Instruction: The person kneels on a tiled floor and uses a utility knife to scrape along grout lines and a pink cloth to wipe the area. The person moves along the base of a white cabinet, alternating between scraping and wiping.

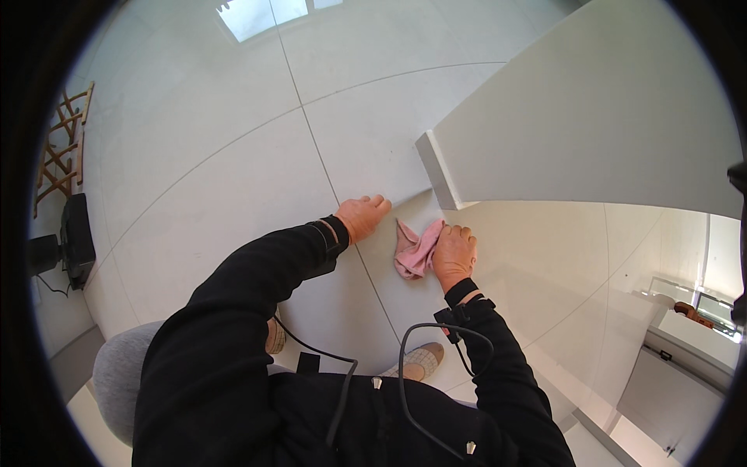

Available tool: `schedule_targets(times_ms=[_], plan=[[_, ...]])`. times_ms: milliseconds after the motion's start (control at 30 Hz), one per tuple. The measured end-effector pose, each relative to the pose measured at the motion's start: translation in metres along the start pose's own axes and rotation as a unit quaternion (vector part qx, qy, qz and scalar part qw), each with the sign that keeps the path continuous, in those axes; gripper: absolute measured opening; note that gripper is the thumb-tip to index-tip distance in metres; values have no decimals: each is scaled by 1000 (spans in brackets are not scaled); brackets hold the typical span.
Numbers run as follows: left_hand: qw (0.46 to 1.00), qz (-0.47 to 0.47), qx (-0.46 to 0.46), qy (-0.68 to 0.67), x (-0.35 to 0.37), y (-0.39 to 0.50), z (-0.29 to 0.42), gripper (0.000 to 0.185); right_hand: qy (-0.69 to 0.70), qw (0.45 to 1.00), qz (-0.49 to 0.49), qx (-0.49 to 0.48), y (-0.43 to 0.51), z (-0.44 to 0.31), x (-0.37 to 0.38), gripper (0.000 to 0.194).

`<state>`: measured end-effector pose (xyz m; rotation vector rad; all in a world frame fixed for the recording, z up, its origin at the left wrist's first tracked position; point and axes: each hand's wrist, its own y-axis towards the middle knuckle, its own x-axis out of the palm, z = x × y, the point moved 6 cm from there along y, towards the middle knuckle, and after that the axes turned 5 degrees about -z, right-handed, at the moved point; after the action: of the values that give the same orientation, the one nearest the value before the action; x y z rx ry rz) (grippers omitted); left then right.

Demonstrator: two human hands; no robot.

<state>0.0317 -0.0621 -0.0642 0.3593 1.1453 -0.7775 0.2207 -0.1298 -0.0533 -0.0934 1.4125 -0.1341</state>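
A crumpled pink cloth (417, 251) is by the pale tiled floor, with its right side gripped by my right hand (456, 254). The rest of the cloth spreads towards my left hand (363, 218), folded and pointed at its upper corners. My left hand is held low to the left of the cloth, apart from it. Its fingers curl downward, and the back of the hand hides whatever is under them. Just beyond both hands stands the end of a white baseboard (439, 169) at the foot of a white wall (583, 117).
Black cables (402, 362) hang from my jacket and right wrist. A slippered foot (423, 359) is below my hands. Far left are a wooden lattice rack (61, 146) and a black device (79, 242). A white cabinet (671, 391) stands at lower right.
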Motion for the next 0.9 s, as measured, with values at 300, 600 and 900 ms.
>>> schedule_targets(times_ms=[300, 600, 900], plan=[[999, -27, -16, -7, 3, 0, 7, 26, -9, 1000, 11, -2, 0, 0, -2, 9], [998, -43, 44, -3, 8, -8, 27, 28, 13, 1000, -11, -1, 0, 0, -1, 9], [996, -84, 39, -16, 9, -9, 31, 27, 16, 1000, -16, -6, 0, -2, -4, 10]])
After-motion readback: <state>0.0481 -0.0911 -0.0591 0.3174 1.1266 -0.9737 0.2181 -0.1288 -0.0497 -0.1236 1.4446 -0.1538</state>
